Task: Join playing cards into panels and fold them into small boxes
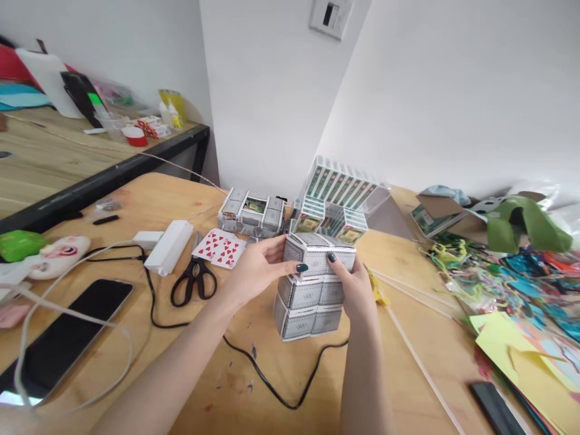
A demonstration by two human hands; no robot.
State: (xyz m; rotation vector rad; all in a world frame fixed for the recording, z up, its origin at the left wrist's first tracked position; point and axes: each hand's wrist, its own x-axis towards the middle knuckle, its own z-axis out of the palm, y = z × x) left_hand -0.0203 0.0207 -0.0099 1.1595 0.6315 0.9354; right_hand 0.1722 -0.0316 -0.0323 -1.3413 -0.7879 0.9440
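Near the card block [310, 295], scissors [195, 264], cable [290, 407]

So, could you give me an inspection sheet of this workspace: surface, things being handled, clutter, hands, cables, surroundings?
Surface: wooden table, small dark flecks near the front.
Things handled: grey card block, three layers high; card packs stacked behind it.
Clutter: scissors, loose cards, phone, paper, coloured scraps.
Hands: left hand and right hand both hold the block's upper part.
Cables: black cable loops before the block; white cable crosses the phone.
Surroundings: white walls, wall switch.
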